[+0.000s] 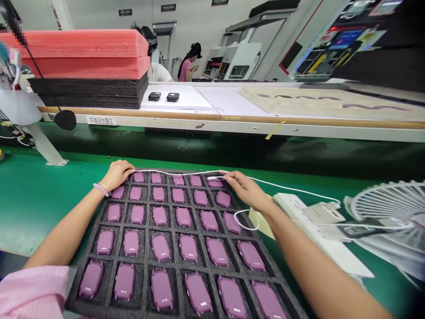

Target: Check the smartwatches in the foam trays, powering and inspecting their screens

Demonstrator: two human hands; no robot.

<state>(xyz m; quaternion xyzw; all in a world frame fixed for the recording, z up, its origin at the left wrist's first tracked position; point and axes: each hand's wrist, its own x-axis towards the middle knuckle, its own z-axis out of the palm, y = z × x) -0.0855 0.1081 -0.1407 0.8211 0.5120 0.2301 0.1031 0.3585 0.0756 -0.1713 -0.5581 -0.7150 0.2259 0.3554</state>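
Your left hand [117, 174] at foam tray [146, 301] far-left corner, fingers closed on white cable [172, 173]. Your right hand [245, 189] pinches cable plug over far-right purple device [215, 182]. Open green tabletop [36, 199] left of tray; power strip [299, 210] crowds right edge. Shelf label unreadable.

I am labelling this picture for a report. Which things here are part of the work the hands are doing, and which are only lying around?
In use:
- left hand, on the tray's far left corner
- right hand, pinching the white cable
- foam tray
- purple devices in its pockets

Lying about:
- power strip
- white fan
- pink foam sheets
- two black devices on the far bench
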